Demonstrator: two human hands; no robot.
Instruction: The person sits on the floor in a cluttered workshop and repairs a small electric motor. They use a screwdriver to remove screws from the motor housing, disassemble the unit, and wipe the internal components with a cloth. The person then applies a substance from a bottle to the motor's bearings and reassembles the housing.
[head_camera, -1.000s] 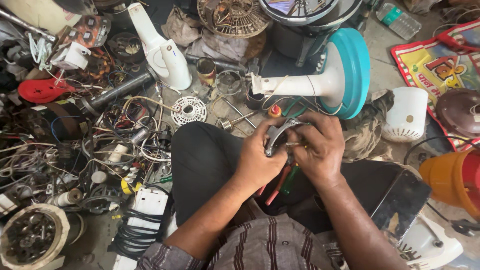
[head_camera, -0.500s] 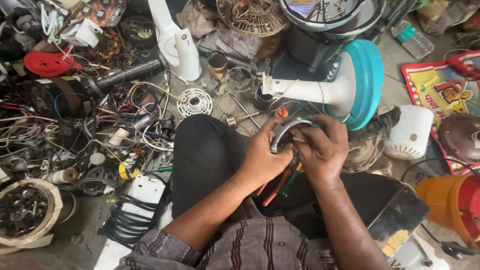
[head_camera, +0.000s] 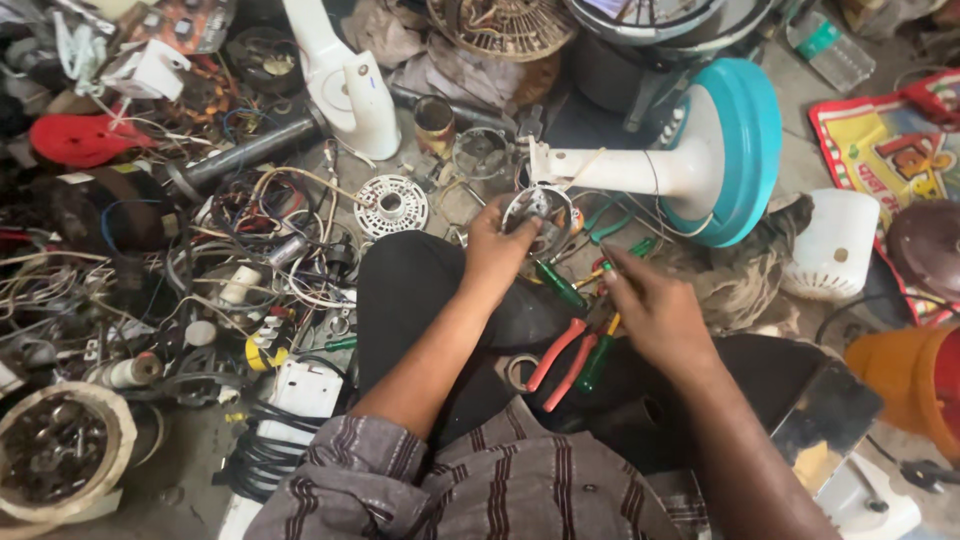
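**Q:** Reading from the left, what lies around you?

**A:** At far left, a round motor winding in a pale ring (head_camera: 55, 450) sits on the floor beside a tangle of wires (head_camera: 250, 250), matte and dusty. Next comes a white perforated disc (head_camera: 391, 206), flat and slotted. Then my left hand (head_camera: 497, 248), fingers curled shut around the rim of a small round metal housing (head_camera: 540, 215), held just above my knee and in front of the fan stand.

**Q:** And the other side?

**A:** Between my hands lie red-handled pliers (head_camera: 565, 360) and a green-handled screwdriver (head_camera: 560, 285), resting on my dark trousers. My right hand (head_camera: 655, 315) is loosely open, fingertips reaching down among those tools; I cannot tell whether it pinches anything. Beyond it stands a white fan stand with a teal base (head_camera: 735, 150), smooth plastic, tipped on its side. At far right, a white ribbed cap (head_camera: 835, 245).

**Q:** How far along is the work?

**A:** I judge it midway: the housing is out and in hand, wires trail from it, and the tools are still laid out; nothing looks reassembled.
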